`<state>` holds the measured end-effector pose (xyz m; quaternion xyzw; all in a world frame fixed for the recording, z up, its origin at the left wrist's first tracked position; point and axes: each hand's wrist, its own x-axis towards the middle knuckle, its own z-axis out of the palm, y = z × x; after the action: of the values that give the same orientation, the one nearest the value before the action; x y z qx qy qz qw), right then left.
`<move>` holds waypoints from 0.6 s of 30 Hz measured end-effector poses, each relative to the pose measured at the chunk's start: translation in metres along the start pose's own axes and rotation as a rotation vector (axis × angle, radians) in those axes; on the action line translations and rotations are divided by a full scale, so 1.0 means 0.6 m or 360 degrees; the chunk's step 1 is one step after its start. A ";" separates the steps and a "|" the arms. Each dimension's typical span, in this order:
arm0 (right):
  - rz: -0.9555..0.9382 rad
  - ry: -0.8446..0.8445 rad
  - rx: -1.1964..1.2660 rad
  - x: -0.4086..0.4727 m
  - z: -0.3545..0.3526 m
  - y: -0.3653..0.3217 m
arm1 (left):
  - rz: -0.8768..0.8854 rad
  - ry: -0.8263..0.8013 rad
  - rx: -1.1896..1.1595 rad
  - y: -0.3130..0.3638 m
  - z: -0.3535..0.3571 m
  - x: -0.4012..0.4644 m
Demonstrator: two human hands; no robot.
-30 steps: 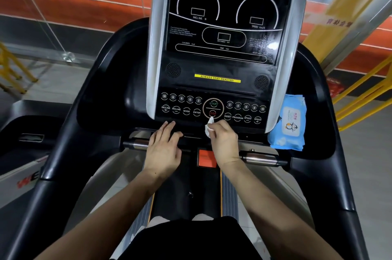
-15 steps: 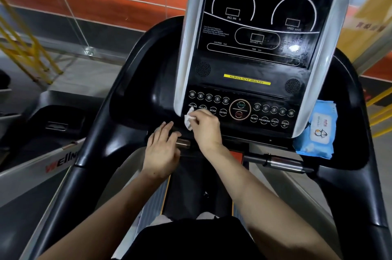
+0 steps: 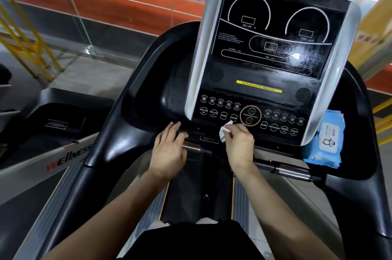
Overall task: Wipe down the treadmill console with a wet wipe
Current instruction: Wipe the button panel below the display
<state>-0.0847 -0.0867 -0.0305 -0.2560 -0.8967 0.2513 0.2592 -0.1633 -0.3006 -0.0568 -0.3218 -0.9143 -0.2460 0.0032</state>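
The black treadmill console [image 3: 261, 56] with silver side trim fills the upper middle, its button panel along the bottom. My right hand [image 3: 239, 145] pinches a small white wet wipe [image 3: 225, 131] against the console's lower edge, just below the ENTER button and left of the round START/STOP dial. My left hand [image 3: 168, 149] rests flat with fingers spread on the black ledge and the chrome handle bar below the console's left corner. Wet streaks show on the display's lower right.
A blue pack of wet wipes [image 3: 325, 141] sits in the right side tray. Chrome grip bars [image 3: 293, 171] run under the console. Another treadmill [image 3: 53, 124] stands to the left, with yellow railings [image 3: 23, 32] and a glass wall behind.
My right hand with the wipe went left along the button row, then came back right to under ENTER. My left hand stayed on the handle. The view shifted left.
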 end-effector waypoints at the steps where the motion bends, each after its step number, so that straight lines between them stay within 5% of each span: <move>1: -0.0027 -0.0005 0.0000 0.003 0.006 -0.011 | -0.0002 0.0011 0.0005 -0.004 0.000 -0.001; 10: -0.0297 -0.0188 -0.0140 0.054 0.075 -0.122 | 0.0003 0.0102 0.0045 -0.027 -0.016 -0.014; 18: -0.0198 -0.0187 -0.0339 0.008 0.011 -0.023 | 0.0041 0.0011 -0.0008 -0.015 -0.007 -0.011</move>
<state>-0.0965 -0.0966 -0.0256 -0.2108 -0.9461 0.1527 0.1927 -0.1642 -0.3123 -0.0581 -0.3329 -0.9094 -0.2494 0.0087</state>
